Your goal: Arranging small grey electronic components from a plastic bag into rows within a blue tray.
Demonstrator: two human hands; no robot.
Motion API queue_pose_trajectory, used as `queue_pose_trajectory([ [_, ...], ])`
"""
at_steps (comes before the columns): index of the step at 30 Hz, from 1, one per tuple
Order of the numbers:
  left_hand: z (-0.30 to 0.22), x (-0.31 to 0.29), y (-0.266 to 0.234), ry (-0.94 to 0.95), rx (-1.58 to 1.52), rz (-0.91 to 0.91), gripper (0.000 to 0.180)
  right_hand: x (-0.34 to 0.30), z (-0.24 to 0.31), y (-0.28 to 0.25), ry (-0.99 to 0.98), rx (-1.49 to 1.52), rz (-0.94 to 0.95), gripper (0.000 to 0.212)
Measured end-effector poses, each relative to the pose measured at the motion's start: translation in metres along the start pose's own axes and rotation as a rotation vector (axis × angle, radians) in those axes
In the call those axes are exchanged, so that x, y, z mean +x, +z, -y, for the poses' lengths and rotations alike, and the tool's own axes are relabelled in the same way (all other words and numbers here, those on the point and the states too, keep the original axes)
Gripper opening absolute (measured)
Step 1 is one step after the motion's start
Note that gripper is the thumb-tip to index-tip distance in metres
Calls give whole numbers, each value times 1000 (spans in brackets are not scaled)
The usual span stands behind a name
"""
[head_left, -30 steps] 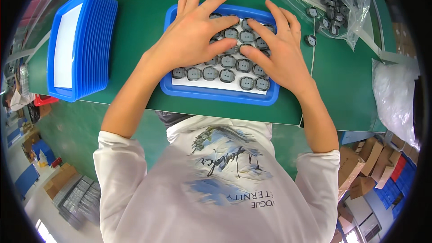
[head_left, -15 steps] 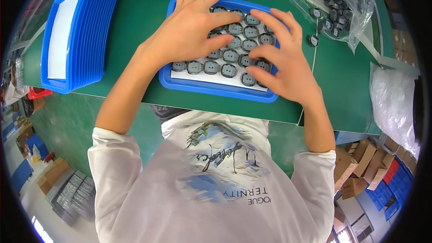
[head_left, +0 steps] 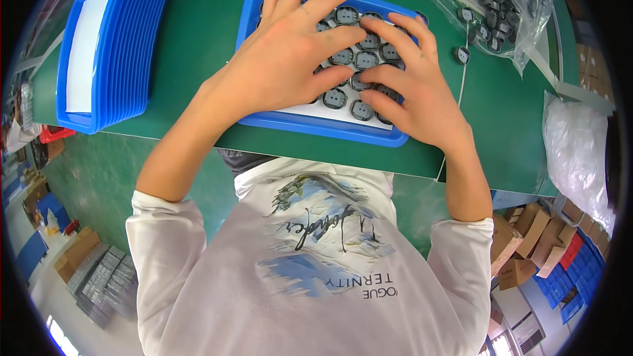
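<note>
A blue tray (head_left: 310, 125) lined with a white sheet lies in front of me. Several small, rounded dark parts with grey faces stand on it in rows, among them a grey-faced part (head_left: 335, 98) near the front. My left hand (head_left: 280, 59) is over the tray's left half, fingers spread, thumb and forefinger reaching among the parts. It hides much of the left rows. Over the right side is my right hand (head_left: 422, 102), its fingers apart and curved down, fingertips at or just above the parts. Neither hand visibly grips a part.
A stack of blue trays (head_left: 132, 46) stands at the left of the green table (head_left: 198, 39). At the back right lies a clear plastic bag (head_left: 527, 20) of dark parts, with a loose part (head_left: 461, 55) near it. Clear plastic wrap (head_left: 577, 151) hangs at the right edge.
My left hand has shifted to the right and slightly nearer, now covering parts of the front left row that showed before. The right hand has hardly moved, its fingers still apart.
</note>
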State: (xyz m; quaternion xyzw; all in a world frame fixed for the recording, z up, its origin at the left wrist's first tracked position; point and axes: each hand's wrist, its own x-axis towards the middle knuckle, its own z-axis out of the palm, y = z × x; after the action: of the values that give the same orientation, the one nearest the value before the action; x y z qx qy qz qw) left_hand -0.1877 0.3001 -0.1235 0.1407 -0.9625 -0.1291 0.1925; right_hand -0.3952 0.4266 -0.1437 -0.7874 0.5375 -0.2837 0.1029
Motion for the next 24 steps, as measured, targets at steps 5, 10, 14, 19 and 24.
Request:
queue_pose_trajectory([
  [5, -6, -2, 14, -65, -20, -14, 65, -1, -9, -1, 77, -18, -67, 23],
  [10, -14, 1, 29, -151, 55, -48, 85, 0, -14, 8, 130, -109, -112, 31],
  [14, -17, 6, 30, -173, 104, -27, 90, 0, -13, 12, 136, -198, -136, 38],
  [19, -15, 6, 27, -177, 114, 6, 89, 1, -1, 14, 183, -279, -65, 50],
  [24, -13, 6, 28, -199, 113, 55, 85, 0, 3, 19, 165, -225, -81, 73],
])
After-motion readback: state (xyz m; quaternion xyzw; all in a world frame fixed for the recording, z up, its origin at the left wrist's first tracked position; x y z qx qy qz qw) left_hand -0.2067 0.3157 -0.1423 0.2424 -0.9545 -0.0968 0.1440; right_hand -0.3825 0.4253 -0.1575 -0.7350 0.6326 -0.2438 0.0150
